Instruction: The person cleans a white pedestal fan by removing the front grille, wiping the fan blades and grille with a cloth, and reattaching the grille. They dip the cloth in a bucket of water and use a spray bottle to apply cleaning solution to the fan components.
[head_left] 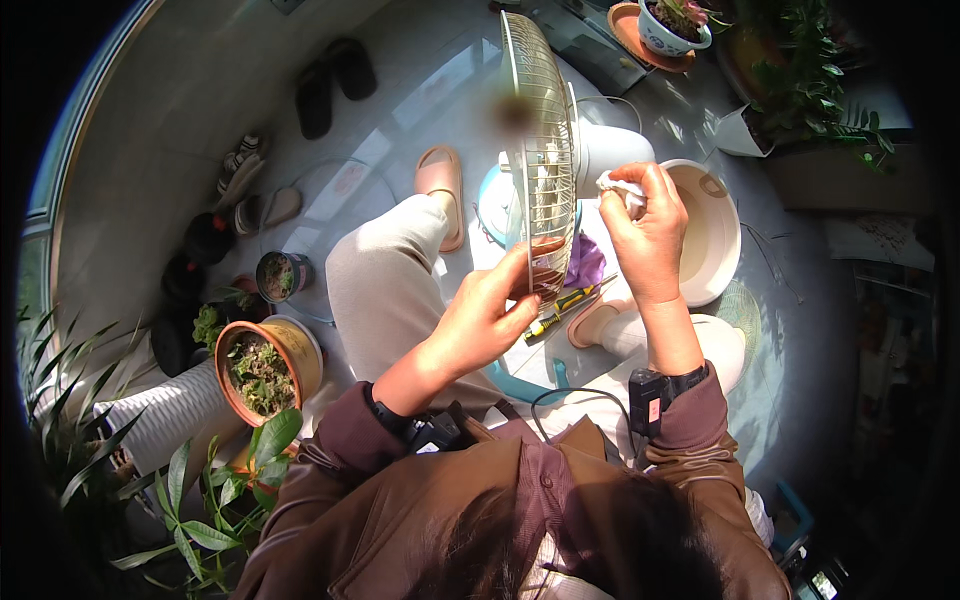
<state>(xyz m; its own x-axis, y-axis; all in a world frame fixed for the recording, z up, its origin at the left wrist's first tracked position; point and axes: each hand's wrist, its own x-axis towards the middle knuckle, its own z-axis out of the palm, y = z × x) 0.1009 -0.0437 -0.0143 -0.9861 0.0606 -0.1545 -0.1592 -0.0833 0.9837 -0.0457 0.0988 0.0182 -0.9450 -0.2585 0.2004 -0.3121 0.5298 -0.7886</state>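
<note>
Grips the upright fan [545,165] mid-floor with the left hand [478,312]; apart from it, pinches a white wad [624,187] in the right hand [645,240]. Overlooks a pale, sunlit floor [425,105], with dark slippers [350,70] near its far-left edge and a patterned pot [662,36] by its far-right corner.

Fan cage [550,150] stands between left fingers [512,268] and basin [722,238].
</note>
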